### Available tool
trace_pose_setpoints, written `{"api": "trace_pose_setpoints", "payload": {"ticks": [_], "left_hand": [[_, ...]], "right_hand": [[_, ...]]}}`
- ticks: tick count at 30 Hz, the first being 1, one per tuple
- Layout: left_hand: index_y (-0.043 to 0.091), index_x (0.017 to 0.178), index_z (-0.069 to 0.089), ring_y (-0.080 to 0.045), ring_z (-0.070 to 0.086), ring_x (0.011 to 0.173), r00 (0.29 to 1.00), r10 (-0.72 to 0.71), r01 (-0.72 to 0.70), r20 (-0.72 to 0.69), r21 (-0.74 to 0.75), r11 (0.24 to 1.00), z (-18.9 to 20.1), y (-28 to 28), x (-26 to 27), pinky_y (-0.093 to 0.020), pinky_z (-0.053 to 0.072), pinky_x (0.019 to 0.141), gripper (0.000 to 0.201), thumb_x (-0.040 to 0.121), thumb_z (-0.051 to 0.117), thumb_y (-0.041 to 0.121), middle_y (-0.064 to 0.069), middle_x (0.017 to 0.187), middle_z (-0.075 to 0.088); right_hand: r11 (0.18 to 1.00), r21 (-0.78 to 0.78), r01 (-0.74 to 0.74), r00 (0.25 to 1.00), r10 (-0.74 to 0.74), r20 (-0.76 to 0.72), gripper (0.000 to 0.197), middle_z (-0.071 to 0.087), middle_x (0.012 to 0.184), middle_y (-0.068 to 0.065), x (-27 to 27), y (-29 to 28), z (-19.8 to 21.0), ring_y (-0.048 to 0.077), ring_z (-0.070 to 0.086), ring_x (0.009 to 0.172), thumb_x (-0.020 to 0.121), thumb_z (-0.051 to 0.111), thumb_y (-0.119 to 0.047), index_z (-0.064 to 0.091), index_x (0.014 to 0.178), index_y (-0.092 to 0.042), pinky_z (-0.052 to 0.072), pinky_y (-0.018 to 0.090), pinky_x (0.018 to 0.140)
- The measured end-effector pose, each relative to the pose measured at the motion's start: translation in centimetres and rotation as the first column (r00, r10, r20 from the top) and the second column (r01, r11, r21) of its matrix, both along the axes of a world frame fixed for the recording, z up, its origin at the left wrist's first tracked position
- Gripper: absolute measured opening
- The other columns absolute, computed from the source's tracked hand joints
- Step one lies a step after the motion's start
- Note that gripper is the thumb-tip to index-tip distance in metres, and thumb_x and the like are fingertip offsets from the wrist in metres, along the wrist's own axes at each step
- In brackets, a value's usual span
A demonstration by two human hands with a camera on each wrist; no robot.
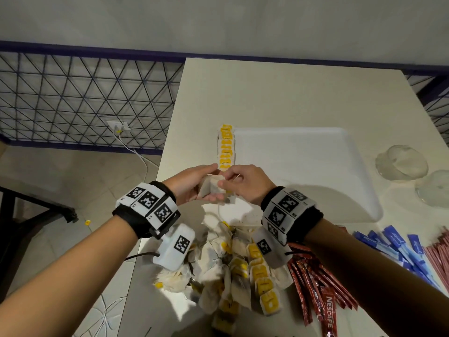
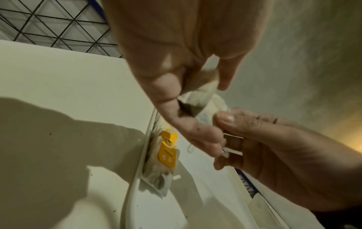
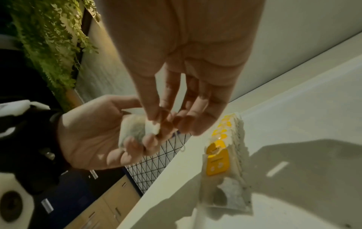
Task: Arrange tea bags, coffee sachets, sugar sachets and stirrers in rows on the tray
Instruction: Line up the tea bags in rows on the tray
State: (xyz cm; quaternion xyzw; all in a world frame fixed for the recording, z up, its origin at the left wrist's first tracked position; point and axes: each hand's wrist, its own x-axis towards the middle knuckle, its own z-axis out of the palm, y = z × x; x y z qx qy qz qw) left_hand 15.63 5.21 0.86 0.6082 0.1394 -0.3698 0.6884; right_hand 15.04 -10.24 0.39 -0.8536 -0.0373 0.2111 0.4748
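Observation:
My left hand [image 1: 206, 182] cups a pale tea bag [image 1: 213, 188] just above the tray's near left corner, fingers curled round it. My right hand [image 1: 224, 178] pinches the bag's top corner, and a thin string shows by its fingers. In the right wrist view the tea bag [image 3: 133, 128] lies in the left palm with my right fingertips [image 3: 154, 117] on its white edge. A row of tea bags with yellow tags [image 1: 226, 149] lies along the left edge of the white tray [image 1: 315, 166]. That row [image 2: 166, 155] also shows in the left wrist view.
A loose pile of tea bags [image 1: 238, 268] lies on the table under my wrists. Red coffee sachets [image 1: 315, 288], blue sugar sachets [image 1: 393, 246] and pink stirrers [image 1: 437, 254] lie to its right. Two glass bowls [image 1: 401, 164] stand right of the tray.

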Motion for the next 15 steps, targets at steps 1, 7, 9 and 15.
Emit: {"api": "trace_pose_setpoints", "payload": {"ticks": [1, 7, 9, 15], "left_hand": [[0.013, 0.093, 0.055, -0.016, 0.062, 0.062, 0.997, 0.016, -0.022, 0.079, 0.080, 0.997, -0.1, 0.0, -0.2, -0.019, 0.054, 0.052, 0.016, 0.097, 0.045, 0.025, -0.011, 0.090, 0.060], [0.042, 0.090, 0.050, -0.003, 0.048, 0.096, 0.560, -0.468, -0.042, 0.684, 0.587, 0.808, -1.5, 1.7, -1.2, -0.004, 0.034, 0.080, 0.035, 0.064, 0.074, 0.046, 0.016, 0.103, 0.050], [0.043, 0.092, 0.051, 0.000, 0.045, 0.099, 0.497, -0.523, -0.036, 0.692, 0.618, 0.785, -2.0, 1.9, -1.3, -0.007, 0.031, 0.087, 0.036, 0.061, 0.063, 0.058, 0.021, 0.104, 0.049], [0.012, 0.098, 0.069, 0.015, 0.050, 0.087, 0.531, -0.453, -0.047, 0.716, 0.558, 0.828, -2.8, 2.0, -1.0, -0.003, 0.034, 0.079, 0.017, 0.082, 0.069, 0.016, 0.015, 0.090, 0.056]], "right_hand": [[1.000, 0.014, 0.024, 1.000, -0.024, -0.004, 0.013, 0.049, 0.062, -0.011, 0.1, 0.0, -0.1, 0.002, 0.045, 0.058, 0.082, 0.068, -0.022, 0.058, 0.075, -0.019, 0.035, 0.010, 0.059], [0.975, 0.157, 0.157, 0.963, -0.116, -0.245, 0.011, 0.056, 0.068, -0.005, 0.6, -0.4, 0.4, 0.009, 0.052, 0.061, 0.082, 0.068, -0.022, 0.063, 0.086, -0.013, 0.044, 0.015, 0.059], [0.969, 0.196, 0.152, 0.953, -0.092, -0.288, 0.011, 0.059, 0.068, -0.003, 0.6, -0.4, 0.4, 0.011, 0.054, 0.065, 0.082, 0.067, -0.023, 0.064, 0.081, -0.013, 0.046, 0.018, 0.063], [0.961, 0.252, 0.117, 0.924, -0.012, -0.382, 0.026, 0.067, 0.071, 0.000, 0.4, -0.4, 0.1, 0.010, 0.054, 0.065, 0.084, 0.063, -0.038, 0.068, 0.078, -0.013, 0.046, 0.022, 0.068]]}}
